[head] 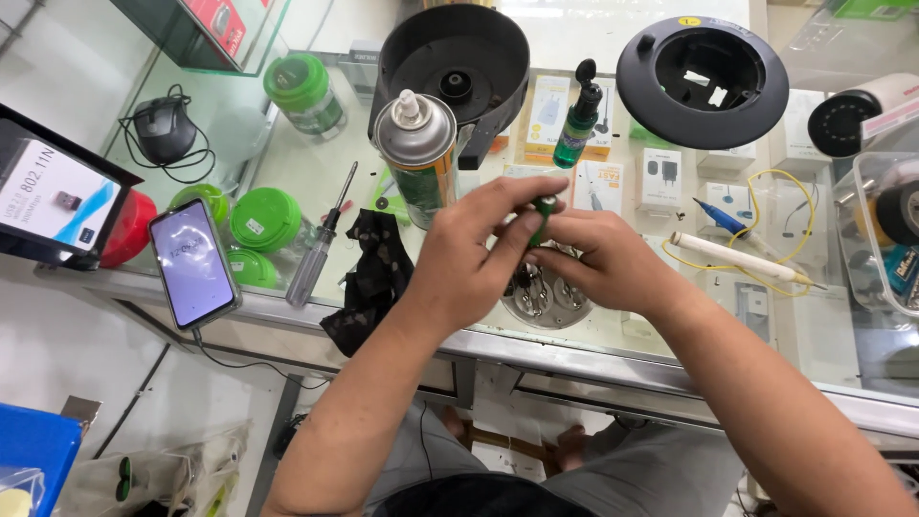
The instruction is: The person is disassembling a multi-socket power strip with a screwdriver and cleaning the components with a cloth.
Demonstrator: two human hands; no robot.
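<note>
My left hand (469,251) and my right hand (603,260) meet over a glass counter, both gripping a green-handled screwdriver (544,213) held nearly upright between the fingers. Its tip points down at a round metal part (548,299) lying on the glass just under the hands; my hands cover most of that part. A spray can (419,153) with a white nozzle stands right behind my left hand. A small green bottle with a black pump cap (580,117) stands behind the hands.
A black round housing (459,56) and a black ring-shaped cover (704,81) sit at the back. A clear-handled screwdriver (321,244), dark cloth (373,273), lit phone (194,263), green lidded jars (266,220), a white pen tool with yellow wire (732,254) and a computer mouse (165,129) lie around.
</note>
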